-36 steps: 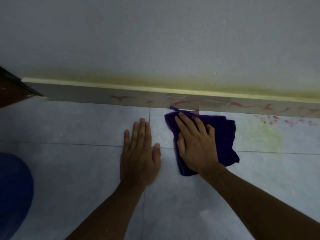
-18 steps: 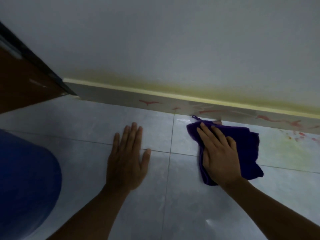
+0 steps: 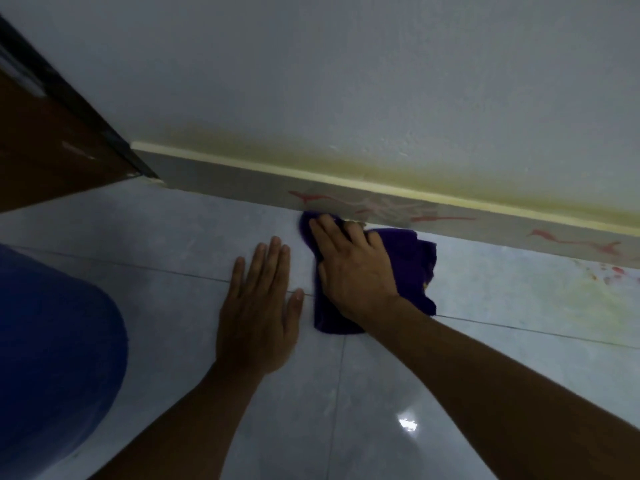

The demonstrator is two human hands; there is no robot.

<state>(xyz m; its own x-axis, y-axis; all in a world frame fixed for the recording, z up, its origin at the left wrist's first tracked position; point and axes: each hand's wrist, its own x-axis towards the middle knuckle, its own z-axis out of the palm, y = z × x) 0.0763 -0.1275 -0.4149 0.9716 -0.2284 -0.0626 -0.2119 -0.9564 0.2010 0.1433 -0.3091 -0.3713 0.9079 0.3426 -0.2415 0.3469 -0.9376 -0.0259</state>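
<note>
A purple cloth (image 3: 412, 258) lies on the pale tiled floor (image 3: 194, 237), its far edge touching the grey skirting board (image 3: 242, 185). My right hand (image 3: 353, 268) presses flat on the cloth, fingers straight and pointing at the skirting. My left hand (image 3: 259, 306) rests flat on the bare tile just left of the cloth, fingers together. Red streaks (image 3: 311, 196) mark the skirting right above the cloth and further right.
A dark wooden door (image 3: 45, 147) stands at the left, meeting the skirting's end. A blue-clad knee (image 3: 52, 358) fills the lower left. Yellowish and red stains (image 3: 609, 275) spot the floor tile at the right. The white wall (image 3: 346, 81) rises behind.
My right hand has slid the cloth left along the skirting, closer to my left hand. The view has shifted left, showing more of the door and knee.
</note>
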